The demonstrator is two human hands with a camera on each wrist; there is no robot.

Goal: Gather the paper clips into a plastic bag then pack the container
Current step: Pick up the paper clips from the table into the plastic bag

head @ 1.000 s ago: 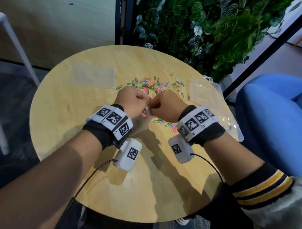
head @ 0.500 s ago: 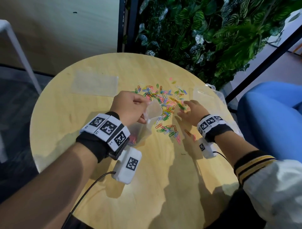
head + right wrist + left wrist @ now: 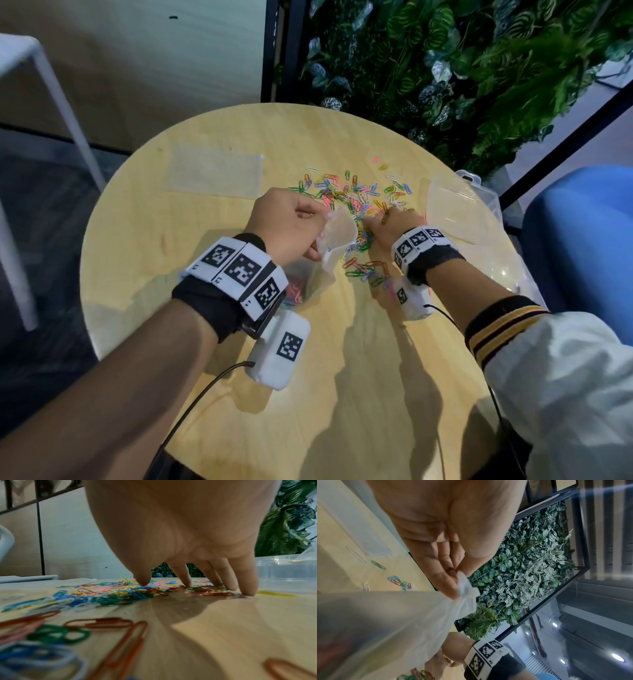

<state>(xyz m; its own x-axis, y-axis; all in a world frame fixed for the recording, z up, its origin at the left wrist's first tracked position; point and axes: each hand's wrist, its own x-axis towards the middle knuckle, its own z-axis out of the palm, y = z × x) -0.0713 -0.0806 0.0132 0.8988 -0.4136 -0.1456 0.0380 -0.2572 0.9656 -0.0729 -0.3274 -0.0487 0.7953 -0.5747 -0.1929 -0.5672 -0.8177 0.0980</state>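
Coloured paper clips [image 3: 356, 198] lie scattered over the far middle of the round wooden table [image 3: 359, 377]. My left hand [image 3: 291, 226] pinches the rim of a clear plastic bag [image 3: 337, 233] between thumb and fingers [image 3: 452, 586]. The bag [image 3: 385, 622] hangs below that hand with several clips inside. My right hand [image 3: 394, 224] rests on the clip pile just right of the bag. Its spread fingertips [image 3: 248, 588] press down on the clips [image 3: 120, 592]. A clear plastic container [image 3: 455, 205] stands open at the table's right edge.
A second flat clear bag [image 3: 214, 174] lies on the far left of the table. A wall of green plants [image 3: 462, 68] stands behind the table. A blue seat [image 3: 582, 240] is on the right and a white frame [image 3: 51, 102] on the left.
My right hand let go of the bag's mouth and moved right and away onto the clip pile. My left hand kept its hold on the bag.
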